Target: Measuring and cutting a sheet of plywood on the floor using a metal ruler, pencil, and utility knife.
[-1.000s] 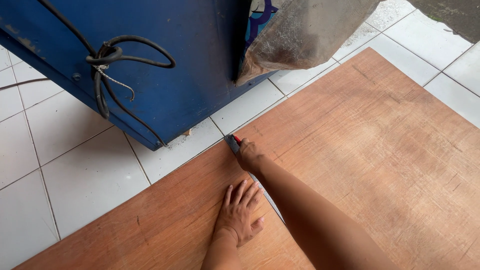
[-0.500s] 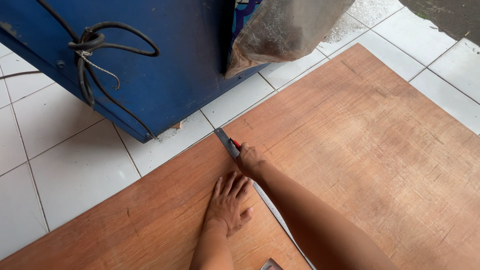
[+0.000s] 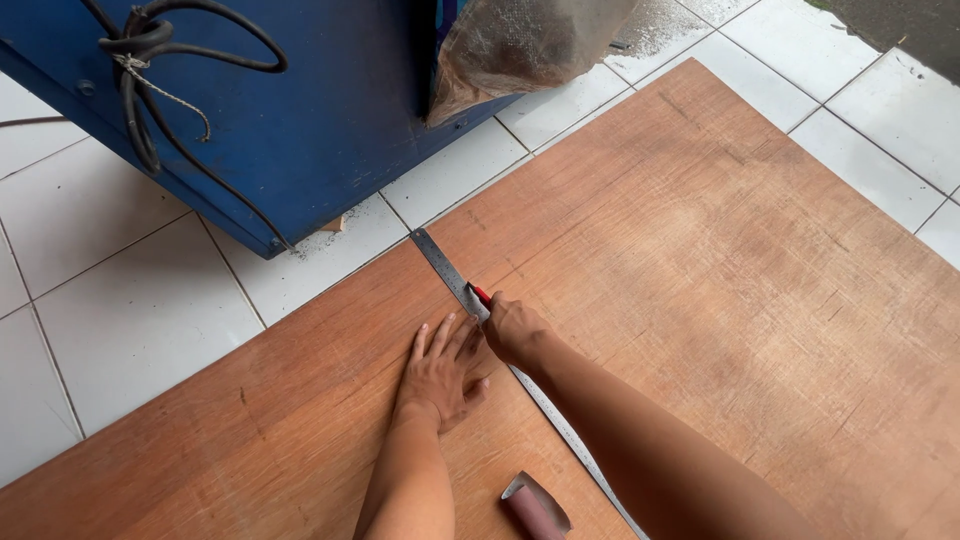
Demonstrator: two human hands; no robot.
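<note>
Nearest object: a short maroon tube [image 3: 533, 508] with a grey end lies on the board between our two forearms, just beside the ruler's near stretch.
Left hand: our left hand [image 3: 440, 372] lies palm down with fingers spread flat, pressing on the plywood sheet [image 3: 720, 280]; its fingertips reach the edge of the steel ruler [image 3: 450, 275] and hold it down.
Right hand: our right hand [image 3: 513, 330] is curled tight around a red-tipped cutter [image 3: 480, 294], of which only the red end shows beyond the knuckles.
Cutter and grip: the red tip pokes out on the far side of the fist, right against the ruler's right edge, touching the plywood.
Ruler: it runs diagonally from under our right forearm up to the board's far edge.
Floor: white tiles [image 3: 140, 320] surround the sheet.
Far side: a blue metal cabinet [image 3: 300, 110] with black cables [image 3: 150, 80] looped on it, and a brownish sack [image 3: 520, 45] leaning beside it.
</note>
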